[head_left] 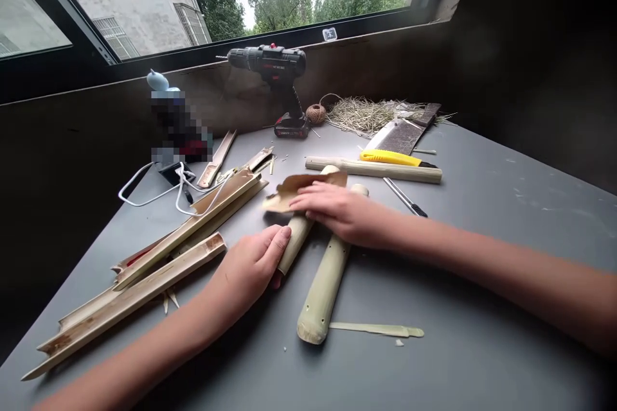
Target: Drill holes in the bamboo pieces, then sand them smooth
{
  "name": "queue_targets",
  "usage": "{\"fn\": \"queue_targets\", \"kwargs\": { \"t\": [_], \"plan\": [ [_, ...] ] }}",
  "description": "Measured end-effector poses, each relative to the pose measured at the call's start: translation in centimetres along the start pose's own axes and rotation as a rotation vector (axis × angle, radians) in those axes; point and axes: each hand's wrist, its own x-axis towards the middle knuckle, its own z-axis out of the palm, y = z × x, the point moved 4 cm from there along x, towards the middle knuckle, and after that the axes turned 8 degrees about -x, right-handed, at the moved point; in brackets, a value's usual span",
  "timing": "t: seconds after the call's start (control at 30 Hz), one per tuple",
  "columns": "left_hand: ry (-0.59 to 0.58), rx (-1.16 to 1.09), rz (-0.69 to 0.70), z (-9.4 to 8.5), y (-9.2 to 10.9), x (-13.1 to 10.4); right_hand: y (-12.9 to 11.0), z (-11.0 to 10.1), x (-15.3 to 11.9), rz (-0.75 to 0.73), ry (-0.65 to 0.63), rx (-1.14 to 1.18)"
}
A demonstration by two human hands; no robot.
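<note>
My left hand (260, 255) is closed round the lower end of a short bamboo tube (299, 237), which slants up and away. My right hand (332, 209) presses a curled brown sheet (289, 187), which looks like sandpaper, onto the tube's upper part. The fingers of that hand lie together over the sheet. Under my right wrist, a second bamboo tube (324, 286) with small drilled holes rests on the grey table (457, 347). A thin green bamboo sliver (376, 329) lies beside its near end.
Split bamboo pieces (144, 302) cover the left side. Behind are a black drill (277, 67), a twine ball (316, 113), dry straw (359, 114), a cleaver (400, 135), a yellow-handled tool (390, 157), a bamboo stick (380, 170), a metal pen-like tool (405, 196) and a white cable (144, 202).
</note>
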Motion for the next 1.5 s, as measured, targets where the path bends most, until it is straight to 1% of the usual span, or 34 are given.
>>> {"fn": "queue_targets", "kwargs": {
  "t": [0.07, 0.1, 0.13, 0.23, 0.27, 0.3, 0.33, 0.43, 0.5, 0.57, 0.6, 0.73, 0.8, 0.83, 0.87, 0.93, 0.97, 1.0, 1.03, 1.1, 1.17, 1.23, 1.27, 1.3, 1.37, 1.43, 1.5],
  "plan": [
    [-0.006, 0.054, -0.01, 0.0, 0.2, 0.1, 1.3, -0.5, -0.2, 0.086, 0.029, -0.037],
    [-0.009, 0.064, -0.013, 0.0, 0.2, 0.2, 1.4, -0.6, -0.3, 0.102, 0.042, -0.042],
    [-0.016, 0.053, -0.013, -0.1, 0.1, 0.3, 1.1, -0.6, -0.5, 0.092, 0.045, -0.038],
    [-0.033, -0.068, -0.017, -0.2, -0.4, 0.4, -1.0, 0.1, -0.8, -0.028, 0.028, 0.009],
    [-0.027, -0.099, -0.019, -0.2, -0.5, 0.4, -1.3, 0.3, -0.8, -0.051, 0.023, 0.008],
    [-0.01, -0.097, -0.02, -0.2, -0.5, 0.3, -1.2, 0.3, -0.7, -0.041, 0.03, 0.001],
    [0.015, -0.058, -0.021, -0.1, -0.4, 0.2, -0.8, 0.2, -0.6, -0.009, 0.038, -0.01],
    [0.064, 0.181, -0.01, 0.3, 0.3, -0.3, 1.3, -0.5, -0.4, 0.106, 0.051, -0.032],
    [0.06, 0.308, 0.005, 0.5, 0.7, -0.3, 2.0, -1.1, -0.4, 0.109, 0.041, -0.04],
    [0.063, 0.412, 0.018, 0.3, 0.9, -0.2, 2.2, -2.3, -0.4, 0.114, 0.08, -0.056],
    [0.07, 0.483, 0.009, 0.0, 0.8, -0.1, 2.3, -3.1, -0.5, 0.15, 0.123, -0.065],
    [0.041, 0.801, -0.103, -2.4, 0.6, 0.2, 3.9, -7.6, -0.9, 0.437, 0.369, -0.084],
    [0.03, 0.875, -0.124, -3.8, 0.9, 0.3, 4.7, -9.3, -1.2, 0.499, 0.449, -0.073],
    [0.045, 0.9, -0.101, -4.3, 1.3, 0.5, 5.0, -9.8, -1.3, 0.503, 0.462, -0.062],
    [0.069, 0.929, -0.043, -4.8, 1.9, 0.8, 5.2, -9.9, -1.4, 0.502, 0.454, -0.048],
    [0.104, 1.011, 0.17, -5.1, 3.2, 2.0, 5.1, -9.5, -1.5, 0.503, 0.393, -0.038],
    [0.095, 1.06, 0.294, -5.0, 3.8, 2.8, 4.8, -9.0, -1.5, 0.494, 0.348, -0.051],
    [0.065, 1.104, 0.388, -4.8, 4.2, 3.7, 4.4, -8.6, -1.4, 0.474, 0.298, -0.075],
    [0.022, 1.144, 0.427, -4.7, 4.2, 4.8, 3.8, -8.2, -1.3, 0.445, 0.252, -0.109],
    [-0.068, 1.198, 0.389, -4.8, 3.8, 7.0, 2.6, -7.7, -1.2, 0.377, 0.194, -0.182],
    [-0.136, 1.207, 0.341, -5.1, 3.4, 8.8, 1.8, -7.9, -1.1, 0.322, 0.185, -0.247],
    [-0.19, 1.163, 0.309, -5.5, 3.2, 9.7, 1.6, -8.3, -1.1, 0.295, 0.197, -0.301],
    [-0.197, 1.133, 0.301, -5.7, 3.3, 10.0, 1.6, -8.6, -1.2, 0.293, 0.197, -0.321],
    [-0.186, 1.107, 0.304, -5.8, 3.5, 10.0, 1.8, -8.8, -1.2, 0.296, 0.192, -0.336],
    [-0.122, 1.08, 0.338, -5.7, 4.0, 9.8, 2.3, -9.3, -1.4, 0.318, 0.182, -0.355],
    [-0.041, 1.087, 0.391, -5.3, 4.4, 9.2, 2.9, -9.7, -1.6, 0.356, 0.188, -0.356],
    [0.005, 1.101, 0.433, -4.6, 4.4, 8.4, 3.3, -10.0, -1.8, 0.391, 0.211, -0.329]
  ]
}}
